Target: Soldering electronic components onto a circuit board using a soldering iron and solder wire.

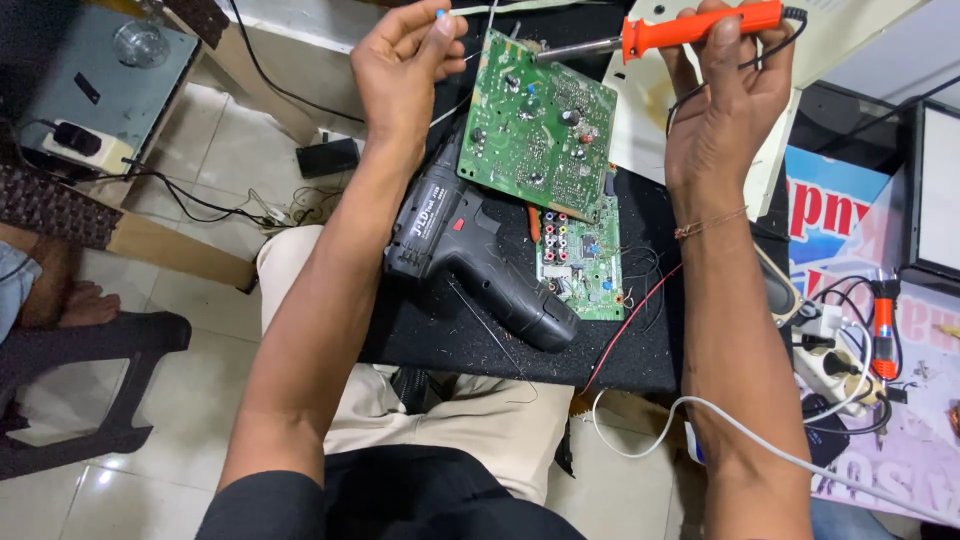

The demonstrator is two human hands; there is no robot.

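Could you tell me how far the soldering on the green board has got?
Set up: the green circuit board lies on the black mat, propped against a black cordless drill. In hand: the right hand holds an orange soldering iron, tip at the board's top edge; the left hand pinches thin solder wire. Finished joints cannot be seen. A smaller board lies untouched.

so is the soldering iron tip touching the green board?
Cannot tell. In the head view the soldering iron tip ends at the top edge of the green circuit board; no contact or gap shows plainly.
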